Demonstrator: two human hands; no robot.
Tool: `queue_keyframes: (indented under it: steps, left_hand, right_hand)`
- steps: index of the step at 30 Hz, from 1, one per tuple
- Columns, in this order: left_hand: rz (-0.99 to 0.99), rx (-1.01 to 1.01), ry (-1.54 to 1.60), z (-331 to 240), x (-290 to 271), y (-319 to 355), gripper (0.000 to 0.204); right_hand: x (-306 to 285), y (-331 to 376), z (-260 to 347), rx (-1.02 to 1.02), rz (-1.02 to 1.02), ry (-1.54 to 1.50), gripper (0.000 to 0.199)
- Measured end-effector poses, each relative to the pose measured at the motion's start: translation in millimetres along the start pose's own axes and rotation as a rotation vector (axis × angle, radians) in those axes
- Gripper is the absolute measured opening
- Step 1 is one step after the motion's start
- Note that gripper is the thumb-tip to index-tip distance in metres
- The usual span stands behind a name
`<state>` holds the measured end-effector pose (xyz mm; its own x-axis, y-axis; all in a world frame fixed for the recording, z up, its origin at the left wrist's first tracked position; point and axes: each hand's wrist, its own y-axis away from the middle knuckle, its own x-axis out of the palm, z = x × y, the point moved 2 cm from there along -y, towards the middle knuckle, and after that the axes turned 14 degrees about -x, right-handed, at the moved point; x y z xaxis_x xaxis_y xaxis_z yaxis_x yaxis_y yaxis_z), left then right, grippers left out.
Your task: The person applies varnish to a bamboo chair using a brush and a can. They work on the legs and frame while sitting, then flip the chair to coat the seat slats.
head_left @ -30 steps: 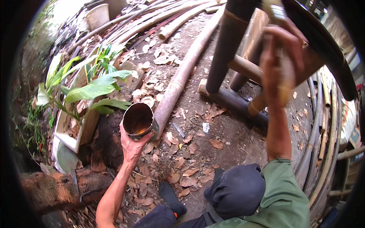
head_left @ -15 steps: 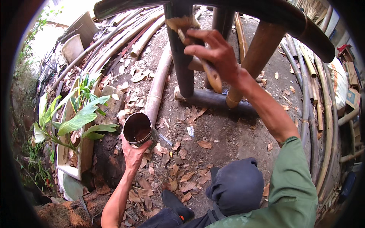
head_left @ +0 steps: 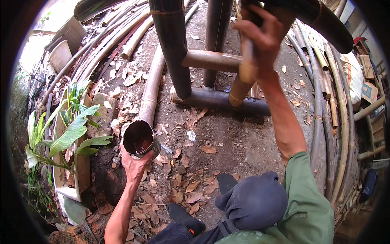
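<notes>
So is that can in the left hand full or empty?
Partly filled: the can, held by the left hand, shows dark glossy liquid low inside.

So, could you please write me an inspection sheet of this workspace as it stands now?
Surface: bare dirt ground, strewn with dry leaves.
Job's things: a round tin with dark liquid inside; a pale wooden handle, its working end hidden; a bamboo frame of dark uprights and paler crossbars.
Clutter: loose bamboo poles lying on the ground, more stacked along the right side.
Grippers: left hand grips the tin from below; right hand is closed on the handle, raised against the frame.
Cables: nothing seen.
Surroundings: a green leafy plant at the left; a pale bucket beyond it; cardboard boxes at the right.
</notes>
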<state>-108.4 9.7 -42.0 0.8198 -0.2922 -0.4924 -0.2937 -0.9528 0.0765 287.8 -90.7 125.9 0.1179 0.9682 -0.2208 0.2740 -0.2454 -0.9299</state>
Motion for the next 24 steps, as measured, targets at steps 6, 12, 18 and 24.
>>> queue_keyframes:
  steps: [6,12,18,24]
  left_hand:
    - [0.081,0.010,-0.013,-5.3,18.3,-5.2,0.092]
    - [0.068,0.002,-0.074,-22.4,25.2,-8.8,0.091]
    - [0.121,0.019,0.035,-23.3,34.9,-6.3,0.089]
    - [0.144,0.013,0.008,-20.0,39.2,-0.3,0.087]
  right_hand:
    - [20.6,-21.4,8.0,-0.066,0.194,0.048,0.034]
    - [30.9,-41.1,1.9,-0.322,0.023,0.074,0.018]
    - [-68.1,-1.3,-7.8,-0.097,-0.081,0.128,0.016]
    - [-139.0,37.0,-58.2,0.111,-0.168,0.249,0.005]
